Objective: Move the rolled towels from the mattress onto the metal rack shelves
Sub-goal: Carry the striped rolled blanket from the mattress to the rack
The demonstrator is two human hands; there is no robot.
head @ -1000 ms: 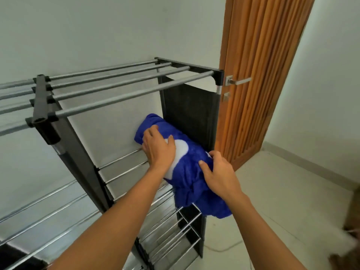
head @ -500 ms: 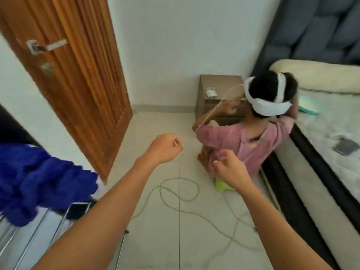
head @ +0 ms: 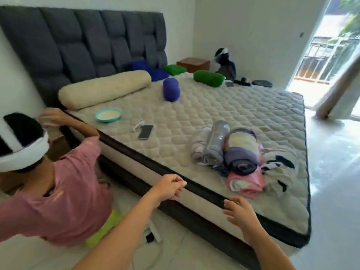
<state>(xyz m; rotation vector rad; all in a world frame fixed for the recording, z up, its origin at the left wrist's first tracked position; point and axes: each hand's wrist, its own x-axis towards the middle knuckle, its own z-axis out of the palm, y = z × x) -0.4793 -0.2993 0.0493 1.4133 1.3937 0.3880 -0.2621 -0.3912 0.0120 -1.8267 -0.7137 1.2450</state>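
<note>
Single head view, wide-angle, looking forward and down across mattress [head: 214, 117] from its side edge, headboard [head: 83, 41] at left, close

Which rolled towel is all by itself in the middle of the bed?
The purple rolled towel. The green ones lie farther back.

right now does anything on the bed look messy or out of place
Mostly the pile near the mattress's front edge: a few rolled towels stacked loosely over crumpled, unrolled cloth. A phone and a teal bowl also lie on the mattress. Nothing looks spilled or damaged.
</note>
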